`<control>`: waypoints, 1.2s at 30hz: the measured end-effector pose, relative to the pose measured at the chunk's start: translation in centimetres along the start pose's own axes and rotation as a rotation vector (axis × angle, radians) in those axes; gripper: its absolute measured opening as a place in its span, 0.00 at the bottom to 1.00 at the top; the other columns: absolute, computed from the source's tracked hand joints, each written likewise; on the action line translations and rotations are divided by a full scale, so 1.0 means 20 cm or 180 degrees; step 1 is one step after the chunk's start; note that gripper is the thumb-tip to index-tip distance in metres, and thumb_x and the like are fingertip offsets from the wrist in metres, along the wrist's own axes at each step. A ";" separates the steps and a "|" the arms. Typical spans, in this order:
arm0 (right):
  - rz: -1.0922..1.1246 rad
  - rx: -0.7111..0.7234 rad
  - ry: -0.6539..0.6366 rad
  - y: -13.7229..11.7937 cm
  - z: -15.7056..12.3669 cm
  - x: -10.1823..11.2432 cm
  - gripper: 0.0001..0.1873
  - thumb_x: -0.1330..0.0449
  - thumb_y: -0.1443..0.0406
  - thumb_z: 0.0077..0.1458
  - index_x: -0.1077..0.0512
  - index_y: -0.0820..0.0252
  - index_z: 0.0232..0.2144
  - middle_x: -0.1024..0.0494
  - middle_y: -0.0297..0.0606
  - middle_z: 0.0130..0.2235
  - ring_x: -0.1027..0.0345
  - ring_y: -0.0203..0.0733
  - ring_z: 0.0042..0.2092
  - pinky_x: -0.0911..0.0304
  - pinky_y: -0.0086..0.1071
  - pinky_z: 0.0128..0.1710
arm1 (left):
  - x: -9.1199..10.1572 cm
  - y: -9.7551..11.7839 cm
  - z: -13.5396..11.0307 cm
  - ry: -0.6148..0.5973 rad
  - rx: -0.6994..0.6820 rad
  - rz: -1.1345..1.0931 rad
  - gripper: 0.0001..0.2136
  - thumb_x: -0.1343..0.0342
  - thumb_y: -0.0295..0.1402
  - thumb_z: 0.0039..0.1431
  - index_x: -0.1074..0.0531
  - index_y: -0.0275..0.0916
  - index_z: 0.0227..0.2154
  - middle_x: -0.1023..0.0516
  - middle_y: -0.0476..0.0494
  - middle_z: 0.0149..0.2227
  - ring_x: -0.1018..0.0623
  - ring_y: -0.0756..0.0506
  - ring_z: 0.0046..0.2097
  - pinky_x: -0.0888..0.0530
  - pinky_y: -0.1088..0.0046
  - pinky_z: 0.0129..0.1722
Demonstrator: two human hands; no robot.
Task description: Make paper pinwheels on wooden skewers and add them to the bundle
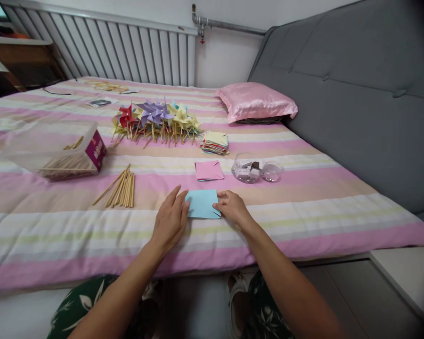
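Observation:
A light-blue square of paper [202, 204] with slits cut in from its corners lies low over the striped bedspread, between my hands. My right hand [233, 207] pinches its right edge, thumb on top. At the left edge, my left hand [170, 217] has its thumb and fingers closed on the paper. Just beyond lies a small stack of slit squares with a pink sheet [209, 170] on top. Farther back is a taller stack of coloured paper squares [215, 142]. Thin wooden sticks [122, 188] lie loose to the left of my left hand.
Finished paper pinwheels [155, 115] on sticks lie piled toward the back. A clear plastic box [53, 150] holding sticks lies at left. Right of the pink sheet are a clear container [246, 169] with small items and its round lid [271, 171]. A pink pillow [256, 101] rests behind.

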State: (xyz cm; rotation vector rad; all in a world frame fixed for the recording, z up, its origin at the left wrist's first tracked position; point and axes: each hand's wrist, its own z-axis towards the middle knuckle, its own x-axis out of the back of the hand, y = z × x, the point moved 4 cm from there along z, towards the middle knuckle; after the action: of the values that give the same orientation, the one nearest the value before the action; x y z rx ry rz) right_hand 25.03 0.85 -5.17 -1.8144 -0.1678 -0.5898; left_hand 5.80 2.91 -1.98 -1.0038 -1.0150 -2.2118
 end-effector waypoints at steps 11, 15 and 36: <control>-0.1738 0.1660 0.0297 -0.23 -0.11 -0.02 0.27 0.56 0.55 0.61 0.41 0.63 0.57 0.37 0.45 0.60 0.48 0.46 0.62 0.55 0.40 0.60 | -0.15 0.10 0.04 -0.0462 -0.0549 0.0574 0.22 0.61 0.34 0.64 0.42 0.30 0.58 0.41 0.32 0.62 0.43 0.40 0.64 0.43 0.56 0.60; -0.1902 0.1744 -0.0387 -0.19 -0.11 -0.15 0.36 0.63 0.49 0.61 0.56 0.67 0.64 0.53 0.44 0.66 0.65 0.48 0.67 0.68 0.45 0.63 | -0.21 0.08 0.03 -0.0686 -0.0667 0.0826 0.24 0.61 0.32 0.61 0.44 0.29 0.60 0.42 0.33 0.62 0.46 0.40 0.64 0.47 0.56 0.62; -0.2282 0.1197 -0.0513 -0.11 -0.10 -0.20 0.46 0.69 0.41 0.56 0.58 0.71 0.64 0.59 0.48 0.66 0.70 0.51 0.67 0.73 0.49 0.63 | -0.22 0.03 -0.02 -0.0875 -0.0302 0.1317 0.27 0.60 0.42 0.61 0.41 0.32 0.59 0.40 0.33 0.61 0.42 0.37 0.63 0.47 0.56 0.60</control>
State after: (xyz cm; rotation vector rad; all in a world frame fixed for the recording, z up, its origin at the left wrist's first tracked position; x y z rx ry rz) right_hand 20.18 0.48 -4.78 -1.4036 -0.9990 -0.8371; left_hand 8.65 2.93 -5.31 -1.4459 -0.7327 -1.8279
